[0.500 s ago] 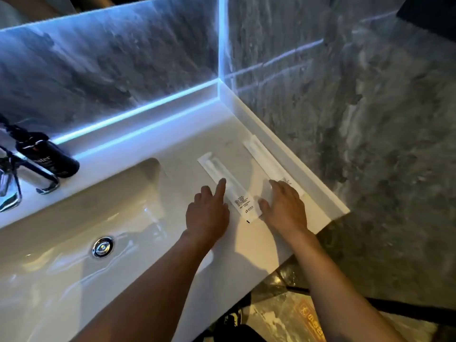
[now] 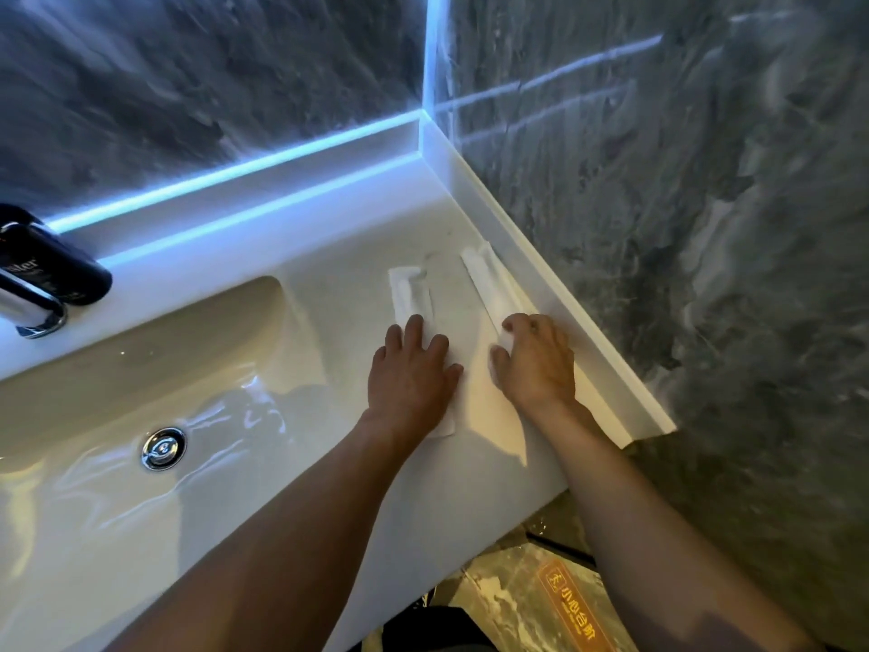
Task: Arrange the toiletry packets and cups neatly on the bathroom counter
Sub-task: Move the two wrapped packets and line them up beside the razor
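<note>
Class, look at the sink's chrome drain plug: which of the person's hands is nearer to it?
Left. The left hand lies flat on a packet, just right of the basin holding the drain plug; the right hand is farther right, beside the counter's raised edge.

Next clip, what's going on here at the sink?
A person is lining up two long white toiletry packets on the white counter right of the basin. The left hand lies flat on the left packet; the right hand presses the right packet, which lies beside the raised side edge. The packets lie roughly parallel. No cups are in view.
</note>
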